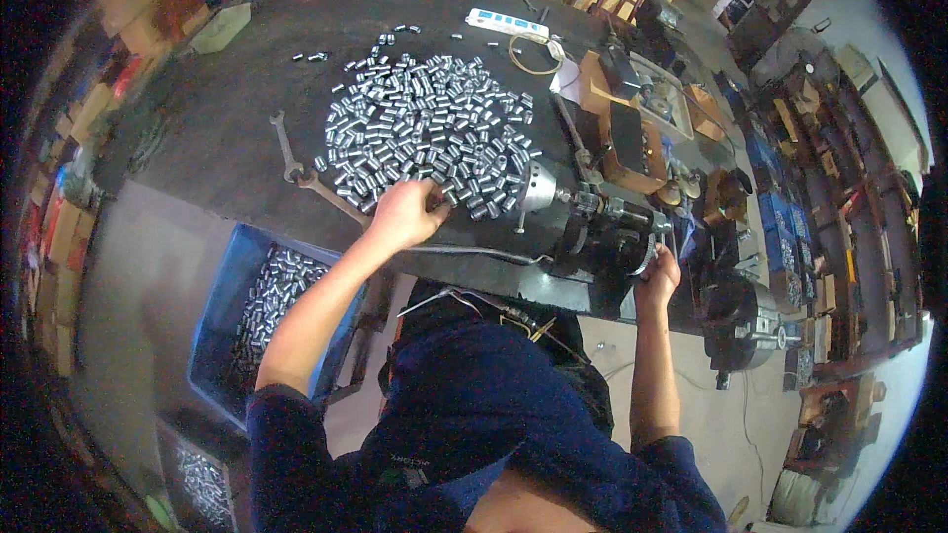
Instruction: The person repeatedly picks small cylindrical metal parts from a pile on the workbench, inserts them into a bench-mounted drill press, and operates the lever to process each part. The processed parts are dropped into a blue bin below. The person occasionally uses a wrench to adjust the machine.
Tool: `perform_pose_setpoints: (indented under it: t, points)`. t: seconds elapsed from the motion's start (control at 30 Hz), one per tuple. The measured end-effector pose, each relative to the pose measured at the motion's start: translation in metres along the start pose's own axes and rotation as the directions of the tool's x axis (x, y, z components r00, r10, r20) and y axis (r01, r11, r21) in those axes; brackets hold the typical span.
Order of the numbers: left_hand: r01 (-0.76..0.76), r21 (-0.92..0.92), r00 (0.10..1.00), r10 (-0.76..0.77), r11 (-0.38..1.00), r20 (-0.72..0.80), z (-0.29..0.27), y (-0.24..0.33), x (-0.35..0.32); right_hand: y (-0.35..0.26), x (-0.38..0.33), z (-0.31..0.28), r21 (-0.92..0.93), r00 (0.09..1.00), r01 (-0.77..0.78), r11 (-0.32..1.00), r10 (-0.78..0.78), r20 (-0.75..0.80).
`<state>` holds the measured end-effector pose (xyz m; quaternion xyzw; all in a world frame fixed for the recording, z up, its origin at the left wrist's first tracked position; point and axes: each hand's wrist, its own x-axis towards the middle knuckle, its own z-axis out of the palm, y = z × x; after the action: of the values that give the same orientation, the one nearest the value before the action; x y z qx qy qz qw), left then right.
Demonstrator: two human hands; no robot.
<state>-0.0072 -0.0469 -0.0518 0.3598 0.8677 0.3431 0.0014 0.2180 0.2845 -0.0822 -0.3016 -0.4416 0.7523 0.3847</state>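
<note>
A wide heap of short shiny metal sleeves point(425, 118) covers the middle of the dark workbench point(217, 143). At the heap's near edge is my left hand point(405, 214), its fingers curled in a pinch among the sleeves; what lies between the fingertips is hidden. To the right stands a small bench machine point(610, 227) with a pale conical metal head point(539, 186) facing the heap. My right hand point(660, 276) is closed on the rim of a curved metal ring point(647, 259) at the machine's right end. A long metal rod point(464, 252) runs along the bench's front edge.
Below the bench on the left, a blue crate point(222, 321) holds many more sleeves. Wrenches point(286, 150) lie left of the heap. A white power strip point(507, 22) sits at the back, and wooden boxes point(632, 143) stand behind the machine. Loaded shelves point(829, 168) line the right.
</note>
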Motion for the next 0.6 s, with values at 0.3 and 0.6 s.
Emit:
perform_pose_setpoints:
  t: [0.3,0.6]
  points:
    - [0.087,-0.896,0.975,0.148,0.436,0.166,-0.015,0.067,0.031,0.001,-0.006,0.001,-0.007,0.999,0.025,1.000,-0.025,-0.026]
    - [0.074,-0.897,0.971,0.173,0.437,0.164,-0.010,0.069,0.035,-0.024,-0.041,0.007,0.015,0.996,0.078,0.997,-0.077,-0.044]
